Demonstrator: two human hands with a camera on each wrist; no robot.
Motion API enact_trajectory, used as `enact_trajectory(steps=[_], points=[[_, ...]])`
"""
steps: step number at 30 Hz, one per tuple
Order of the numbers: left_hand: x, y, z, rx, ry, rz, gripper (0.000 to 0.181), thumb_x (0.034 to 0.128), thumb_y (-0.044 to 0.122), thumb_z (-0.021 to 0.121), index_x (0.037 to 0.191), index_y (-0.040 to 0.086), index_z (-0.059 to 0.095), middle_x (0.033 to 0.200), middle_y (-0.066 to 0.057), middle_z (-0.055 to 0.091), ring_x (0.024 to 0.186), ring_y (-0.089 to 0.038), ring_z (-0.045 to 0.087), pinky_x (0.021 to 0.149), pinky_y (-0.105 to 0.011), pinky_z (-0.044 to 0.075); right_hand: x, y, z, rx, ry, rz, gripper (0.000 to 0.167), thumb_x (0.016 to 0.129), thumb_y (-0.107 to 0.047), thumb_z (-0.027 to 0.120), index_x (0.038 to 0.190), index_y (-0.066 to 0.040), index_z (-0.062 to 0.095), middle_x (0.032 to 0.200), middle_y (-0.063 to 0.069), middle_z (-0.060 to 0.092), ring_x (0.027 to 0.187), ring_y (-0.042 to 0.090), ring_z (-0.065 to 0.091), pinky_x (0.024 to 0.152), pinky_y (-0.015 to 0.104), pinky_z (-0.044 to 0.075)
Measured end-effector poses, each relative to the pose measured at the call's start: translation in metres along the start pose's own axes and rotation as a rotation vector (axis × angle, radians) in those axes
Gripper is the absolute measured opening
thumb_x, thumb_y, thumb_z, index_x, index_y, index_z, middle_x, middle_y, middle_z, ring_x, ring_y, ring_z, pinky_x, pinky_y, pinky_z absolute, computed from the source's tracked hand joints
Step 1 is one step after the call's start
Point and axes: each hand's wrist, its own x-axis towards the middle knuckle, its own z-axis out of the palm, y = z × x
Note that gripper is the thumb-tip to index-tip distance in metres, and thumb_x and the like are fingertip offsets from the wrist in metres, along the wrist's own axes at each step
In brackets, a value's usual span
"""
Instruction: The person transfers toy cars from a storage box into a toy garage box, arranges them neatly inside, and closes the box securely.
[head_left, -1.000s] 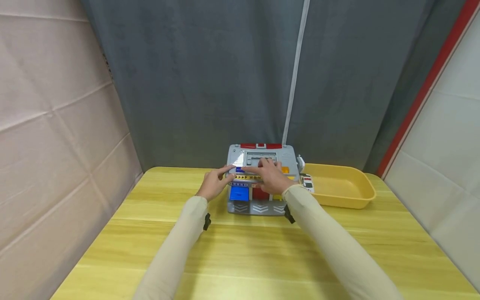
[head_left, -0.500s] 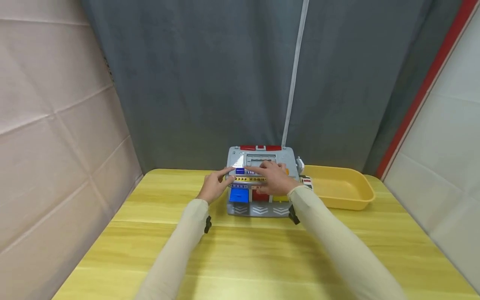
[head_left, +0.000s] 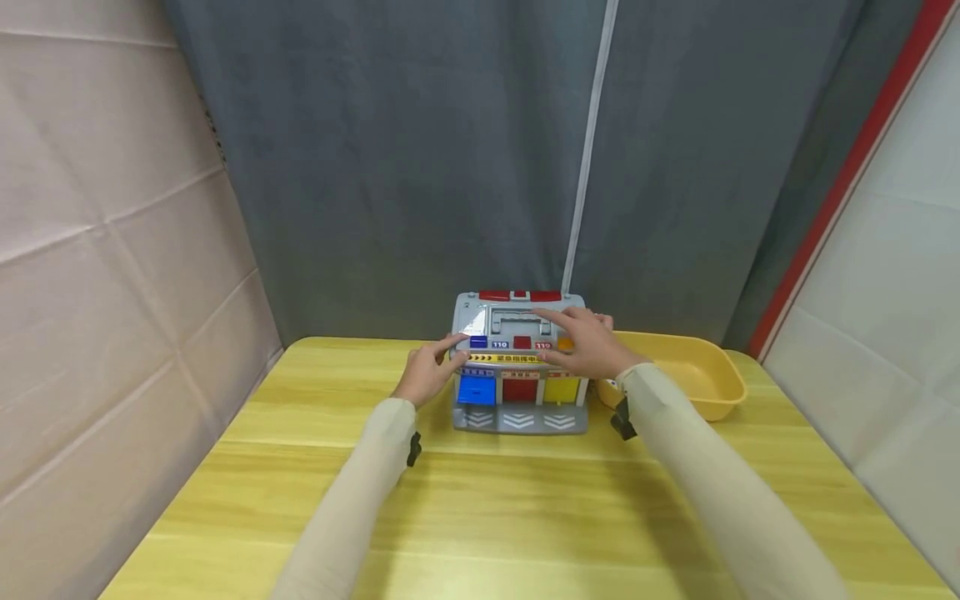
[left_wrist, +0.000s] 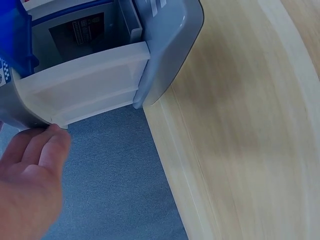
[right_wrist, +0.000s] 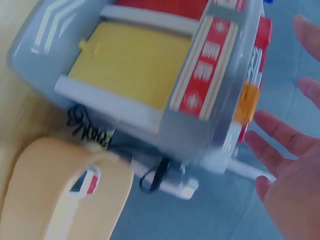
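A grey toy rescue station (head_left: 517,417) stands on the table, with blue, red and yellow garage doors. Its top carries a blue button (head_left: 478,342), a red button (head_left: 522,342) and an orange button (head_left: 565,343). My left hand (head_left: 426,368) touches its upper left edge, index finger beside the blue button and thumb lower at the front. In the left wrist view the blue door (left_wrist: 15,37) is raised above an open bay. My right hand (head_left: 588,346) hovers by the upper right part with fingers spread. The yellow door (right_wrist: 132,62) is down.
A yellow tray (head_left: 693,367) sits right of the station. Close to it, a small white and red toy car (right_wrist: 86,182) partly shows in the right wrist view. A white arm-like part (right_wrist: 185,190) sticks out from the station's side. A grey curtain (head_left: 405,167) hangs behind the table.
My right hand has moved right, from beside the blue button to near the orange one, uncovering the red button and yellow door. The left hand stays at the left edge.
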Motion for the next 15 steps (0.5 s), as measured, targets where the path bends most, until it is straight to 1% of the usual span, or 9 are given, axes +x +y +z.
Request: enact_trajectory(steps=[2,3,6,9,13,15], points=[[0.000,0.000,0.000,0.001,-0.003,-0.005,0.042,0.0988,0.048,0.059,0.140,0.038,0.058,0.160,-0.008,0.042,0.146,-0.033,0.044,0.119,-0.050,0.041,-0.002,0.008,-0.004,0.011,0.009,0.020,0.074,0.088,-0.044,0.073,0.154,-0.028,0.041,0.147,0.018,0.050,0.131,0.037,0.044,0.106,0.060,0.028],[0.000,0.000,0.000,0.003,-0.005,-0.008,0.042,0.0987,0.048,0.059,0.140,0.038,0.058,0.160,-0.007,0.042,0.146,-0.033,0.044,0.119,-0.050,0.041,-0.003,0.013,-0.005,0.015,0.012,0.026,0.074,0.089,-0.043,0.073,0.154,-0.027,0.041,0.145,0.018,0.051,0.130,0.037,0.044,0.105,0.059,0.029],[0.001,0.000,0.001,0.008,-0.009,-0.006,0.043,0.0987,0.048,0.058,0.140,0.038,0.058,0.160,-0.008,0.041,0.146,-0.034,0.044,0.118,-0.050,0.041,-0.009,0.029,-0.011,0.024,0.032,0.036,0.072,0.091,-0.040,0.071,0.154,-0.021,0.041,0.139,0.020,0.054,0.127,0.038,0.048,0.100,0.058,0.032],[0.002,-0.001,0.002,0.013,-0.008,0.004,0.043,0.0987,0.048,0.059,0.140,0.038,0.058,0.159,-0.009,0.042,0.145,-0.034,0.045,0.118,-0.050,0.042,-0.017,0.046,-0.015,0.056,0.059,0.062,0.068,0.094,-0.035,0.068,0.153,-0.016,0.041,0.130,0.021,0.058,0.124,0.038,0.053,0.094,0.057,0.033],[0.002,-0.001,0.003,0.027,-0.008,0.007,0.043,0.0989,0.048,0.058,0.141,0.037,0.058,0.159,-0.009,0.042,0.144,-0.034,0.046,0.118,-0.050,0.042,-0.028,0.066,-0.018,0.101,0.084,0.143,0.064,0.096,-0.033,0.065,0.152,-0.013,0.042,0.131,0.023,0.058,0.124,0.040,0.053,0.094,0.058,0.032],[0.002,-0.001,0.002,0.032,-0.009,0.012,0.044,0.0993,0.047,0.058,0.142,0.037,0.057,0.160,-0.009,0.040,0.145,-0.035,0.045,0.119,-0.051,0.040,-0.032,0.075,-0.017,0.100,0.092,0.178,0.063,0.097,-0.035,0.064,0.151,-0.012,0.042,0.133,0.025,0.058,0.125,0.042,0.053,0.096,0.060,0.033]])
